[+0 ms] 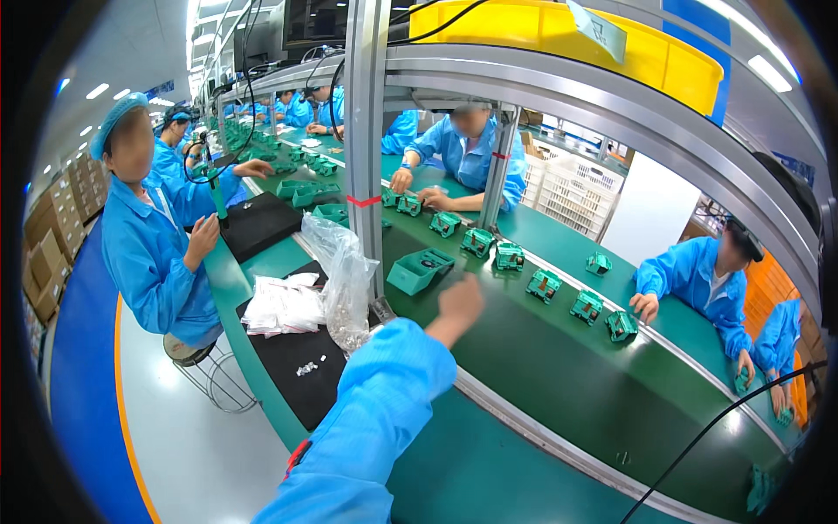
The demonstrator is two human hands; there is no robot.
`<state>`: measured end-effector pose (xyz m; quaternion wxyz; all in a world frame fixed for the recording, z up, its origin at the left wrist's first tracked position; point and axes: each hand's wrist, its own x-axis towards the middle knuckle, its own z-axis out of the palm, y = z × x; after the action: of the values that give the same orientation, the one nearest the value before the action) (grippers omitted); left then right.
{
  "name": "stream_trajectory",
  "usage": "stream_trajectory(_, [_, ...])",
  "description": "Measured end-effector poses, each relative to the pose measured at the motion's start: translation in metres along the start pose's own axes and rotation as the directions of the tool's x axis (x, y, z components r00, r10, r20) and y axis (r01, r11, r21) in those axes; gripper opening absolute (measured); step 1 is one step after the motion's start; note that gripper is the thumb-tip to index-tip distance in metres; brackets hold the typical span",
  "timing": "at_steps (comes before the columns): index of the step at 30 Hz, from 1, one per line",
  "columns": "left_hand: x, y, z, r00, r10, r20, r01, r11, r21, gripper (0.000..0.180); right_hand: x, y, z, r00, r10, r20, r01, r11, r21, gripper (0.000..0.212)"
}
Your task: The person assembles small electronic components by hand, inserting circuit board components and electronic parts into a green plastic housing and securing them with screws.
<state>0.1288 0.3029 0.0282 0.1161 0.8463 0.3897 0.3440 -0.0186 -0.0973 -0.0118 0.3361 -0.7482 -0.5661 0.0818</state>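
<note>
My left hand (460,306), at the end of a blue sleeve, reaches out over the dark green conveyor belt (559,393). Motion smears its fingers, so their pose and anything in them cannot be made out. Nearest to it, just left and beyond, is a green open tray (421,272) with small dark parts inside. Farther across, several green plastic housings (509,256) with dark and coppery parts stand in a row along the belt's far side. My right hand is out of the picture.
A metal post (365,131) rises left of my hand, under a frame bearing a yellow bin (559,31). Clear plastic bags (340,271), white packets (281,306) and small metal pieces (307,368) lie on a black mat (305,397). Co-workers' hands (644,307) work across the belt.
</note>
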Motion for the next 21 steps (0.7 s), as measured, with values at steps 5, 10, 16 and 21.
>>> stream_trajectory(5, [0.031, -0.093, 0.013, 0.985, -0.16, -0.063, 0.167, 0.978, 0.125, 0.017, -0.003, 0.009, 0.006, 0.997, -0.028, 0.077, 0.031, 0.999, -0.036, 0.016])
stream_trajectory(10, [0.018, -0.086, 0.004, 0.991, -0.136, 0.008, 0.13, 0.965, 0.229, 0.013, -0.006, 0.004, 0.005, 1.0, 0.016, 0.01, -0.016, 1.0, -0.012, 0.014])
stream_trajectory(16, [-0.068, 0.024, -0.046, 0.631, 0.632, 0.449, -0.631, 0.755, -0.177, 0.015, -0.001, 0.018, -0.045, 0.838, 0.034, -0.545, -0.058, 0.998, -0.026, 0.008])
stream_trajectory(21, [-0.2, 0.09, -0.074, 0.079, 0.995, 0.059, -0.85, 0.098, -0.518, 0.022, 0.0, 0.048, -0.068, 0.591, 0.28, -0.756, -0.235, 0.957, 0.171, 0.022])
